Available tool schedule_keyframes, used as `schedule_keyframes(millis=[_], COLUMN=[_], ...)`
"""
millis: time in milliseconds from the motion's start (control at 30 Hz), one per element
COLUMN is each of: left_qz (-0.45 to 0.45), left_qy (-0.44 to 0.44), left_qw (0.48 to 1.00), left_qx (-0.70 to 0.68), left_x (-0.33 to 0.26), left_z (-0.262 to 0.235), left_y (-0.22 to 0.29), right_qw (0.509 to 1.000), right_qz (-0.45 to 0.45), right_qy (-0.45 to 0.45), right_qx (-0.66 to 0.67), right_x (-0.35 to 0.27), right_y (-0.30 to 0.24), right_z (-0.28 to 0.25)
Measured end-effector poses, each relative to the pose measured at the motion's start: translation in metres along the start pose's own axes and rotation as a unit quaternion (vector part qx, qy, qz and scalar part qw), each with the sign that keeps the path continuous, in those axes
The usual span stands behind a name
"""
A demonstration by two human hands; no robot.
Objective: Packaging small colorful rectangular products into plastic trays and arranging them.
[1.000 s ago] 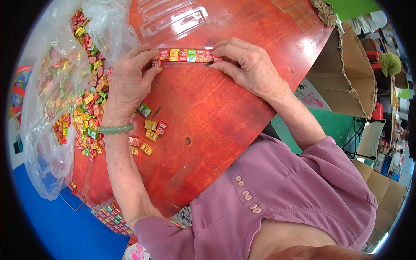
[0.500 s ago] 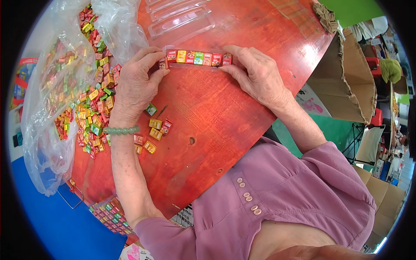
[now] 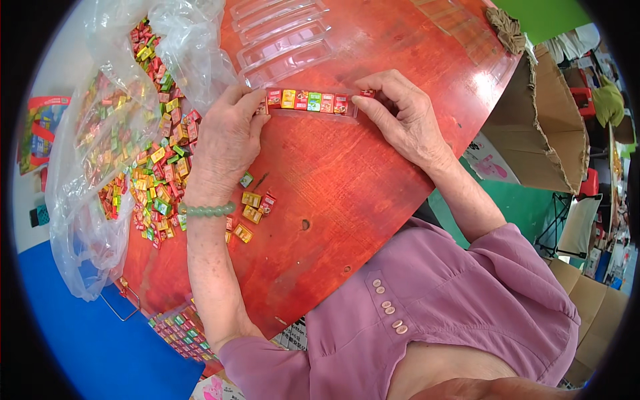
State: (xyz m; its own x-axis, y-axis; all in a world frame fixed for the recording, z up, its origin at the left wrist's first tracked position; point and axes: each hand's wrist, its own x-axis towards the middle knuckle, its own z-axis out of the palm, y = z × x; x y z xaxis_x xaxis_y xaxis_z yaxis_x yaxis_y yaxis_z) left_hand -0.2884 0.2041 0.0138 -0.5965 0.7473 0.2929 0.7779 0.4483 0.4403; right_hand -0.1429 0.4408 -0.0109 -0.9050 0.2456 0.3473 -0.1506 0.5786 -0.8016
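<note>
Though near the left hand [image 3: 228, 130], boxes [image 3: 167, 172] partly under clear plastic [image 3: 193, 50]

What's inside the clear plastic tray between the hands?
A row of small boxes, mostly red, one yellow, one green. The left hand and right hand partly cover the tray's ends; whatever lies beneath them is hidden.

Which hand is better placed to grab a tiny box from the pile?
Probably the left hand, close beside the pile of boxes. The right hand is farther, across the tray. Both look busy.
</note>
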Motion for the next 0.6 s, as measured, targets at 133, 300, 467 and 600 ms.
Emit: schedule_keyframes(millis=[133,300,467,600], left_qz=[0.019,0.022,0.018,0.025], left_qy=[-0.015,-0.031,-0.043,-0.031], left_qw=[0.998,0.996,0.996,0.996], left_qx=[0.057,0.083,0.076,0.084], left_x=[0.004,0.006,0.01,0.011], left_z=[0.002,-0.001,0.0,0.003], left_y=[0.005,0.016,0.016,0.013], right_qw=[1.0,0.999,0.994,0.991], right_qz=[-0.017,-0.032,-0.077,-0.078], right_qy=[-0.01,-0.025,-0.006,-0.031], right_qx=[-0.015,-0.032,-0.074,-0.107], right_x=[0.0,0.0,0.0,0.0], right_y=[-0.001,0.0,-0.003,-0.003], right_z=[-0.001,0.0,0.005,0.004])
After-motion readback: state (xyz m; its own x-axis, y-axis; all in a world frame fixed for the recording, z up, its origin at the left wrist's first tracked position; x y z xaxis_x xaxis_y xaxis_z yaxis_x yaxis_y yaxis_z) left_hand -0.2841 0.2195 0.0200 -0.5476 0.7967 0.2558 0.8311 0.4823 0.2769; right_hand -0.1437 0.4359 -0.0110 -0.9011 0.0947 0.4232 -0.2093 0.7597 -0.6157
